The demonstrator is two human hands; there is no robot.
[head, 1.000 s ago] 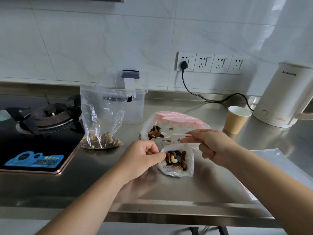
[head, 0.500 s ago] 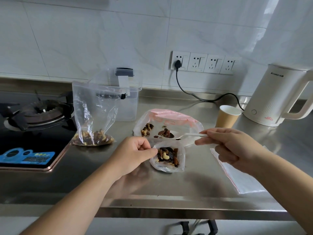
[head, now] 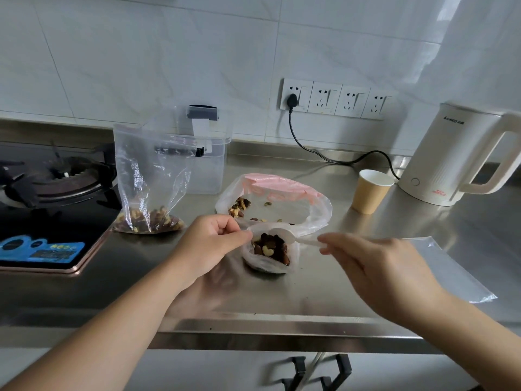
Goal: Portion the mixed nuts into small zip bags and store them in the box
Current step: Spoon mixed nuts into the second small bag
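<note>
Nuts (head: 272, 249) filled the small zip bag (head: 269, 253) standing open at the centre of the frame on the steel bench (head: 352, 283). The left hand (head: 208, 244) pinched the bag's left rim between curled fingers (head: 242, 237), holding its mouth open. The right hand (head: 377, 266), just to the bag's right, gripped the handle of a white spoon (head: 293, 239), whose long axis ran left towards the bag, bowl at the mouth. Directly behind, touching the small bag, lay the pink-topped supply bag (head: 282, 193) with a few nuts left. My judgement: the right hand was nearer for the next scoop. A filled bag (head: 149, 187) leaned against the clear box (head: 208, 156) at upper left.
</note>
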